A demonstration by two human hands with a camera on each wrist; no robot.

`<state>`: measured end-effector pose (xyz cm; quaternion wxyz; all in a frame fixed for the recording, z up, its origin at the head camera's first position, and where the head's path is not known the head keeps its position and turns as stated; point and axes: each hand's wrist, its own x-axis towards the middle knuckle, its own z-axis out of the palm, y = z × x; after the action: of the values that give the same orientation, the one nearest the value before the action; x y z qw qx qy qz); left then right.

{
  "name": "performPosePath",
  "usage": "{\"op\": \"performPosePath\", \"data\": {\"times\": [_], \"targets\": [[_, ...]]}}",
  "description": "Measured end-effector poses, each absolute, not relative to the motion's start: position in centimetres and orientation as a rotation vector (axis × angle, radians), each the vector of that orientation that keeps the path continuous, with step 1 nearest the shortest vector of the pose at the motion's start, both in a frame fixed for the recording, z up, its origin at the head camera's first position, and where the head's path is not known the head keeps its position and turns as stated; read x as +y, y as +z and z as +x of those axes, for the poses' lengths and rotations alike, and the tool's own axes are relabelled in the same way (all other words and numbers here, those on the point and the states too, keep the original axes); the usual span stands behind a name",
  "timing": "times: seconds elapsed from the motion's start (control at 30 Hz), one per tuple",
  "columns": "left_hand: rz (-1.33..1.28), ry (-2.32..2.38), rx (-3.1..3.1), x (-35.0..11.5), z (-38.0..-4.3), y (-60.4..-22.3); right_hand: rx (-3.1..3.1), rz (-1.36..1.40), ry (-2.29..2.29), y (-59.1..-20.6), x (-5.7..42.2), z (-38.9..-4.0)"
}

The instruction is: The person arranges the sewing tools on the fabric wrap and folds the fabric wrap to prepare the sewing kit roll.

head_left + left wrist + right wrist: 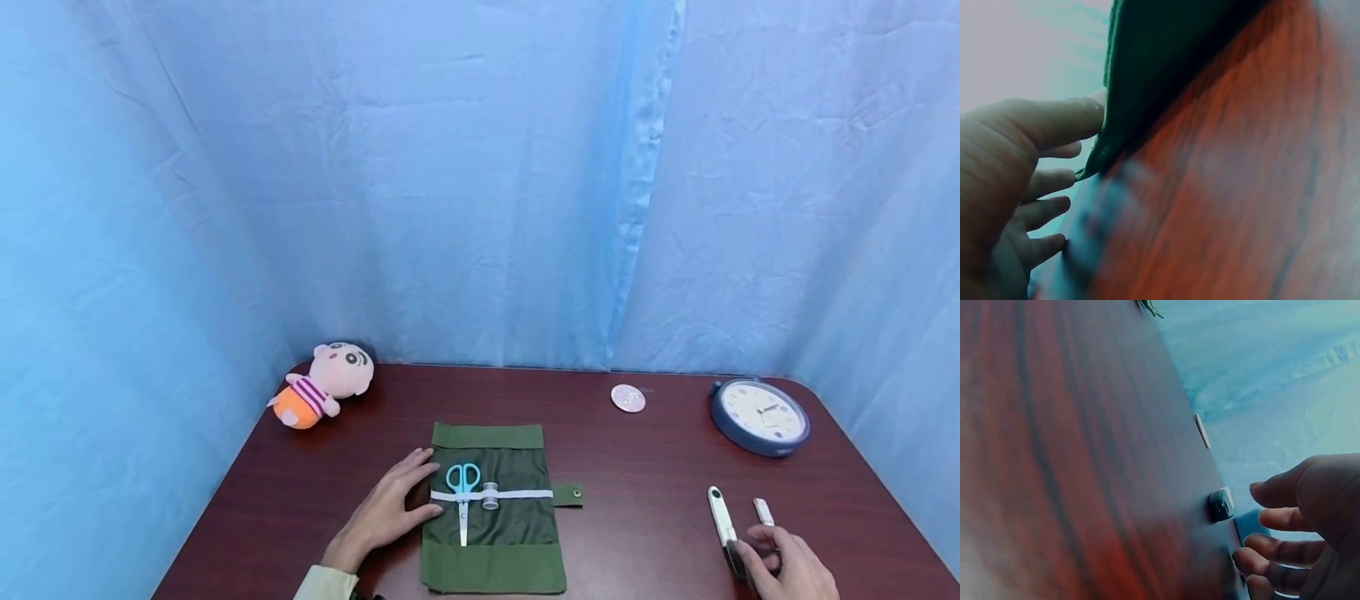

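Note:
A green fabric tool roll (495,567) lies unfolded on the table. Under its white elastic strap sit blue-handled scissors (463,492) and a small spool of pale thread (490,497). My left hand (386,508) rests at the roll's left edge, fingers spread; in the left wrist view its thumb (1066,122) touches the green edge. On the right, my right hand (791,567) hovers by a slim white-and-dark tool (722,517), its kind unclear, and a smaller white-ended item (763,511) that the hand partly covers. The right wrist view shows its fingers (1285,550) loosely bent, holding nothing visible.
A plush doll (322,383) lies at the back left of the dark wooden table (637,475). Near the back right are a round pale disc (627,398) and a blue-rimmed clock (761,415). Blue curtains (450,183) hang around the table.

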<state>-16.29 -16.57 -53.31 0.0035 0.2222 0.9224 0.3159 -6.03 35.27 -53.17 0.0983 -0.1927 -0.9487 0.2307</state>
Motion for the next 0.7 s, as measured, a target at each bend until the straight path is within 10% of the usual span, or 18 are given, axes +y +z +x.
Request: {"op": "performPosePath", "data": {"times": [0.7], "targets": [[0.670,1.056,2.832,-17.0,-16.6,-54.7,-2.968,-0.722,0.675,-55.1,35.2,-6.0]]}}
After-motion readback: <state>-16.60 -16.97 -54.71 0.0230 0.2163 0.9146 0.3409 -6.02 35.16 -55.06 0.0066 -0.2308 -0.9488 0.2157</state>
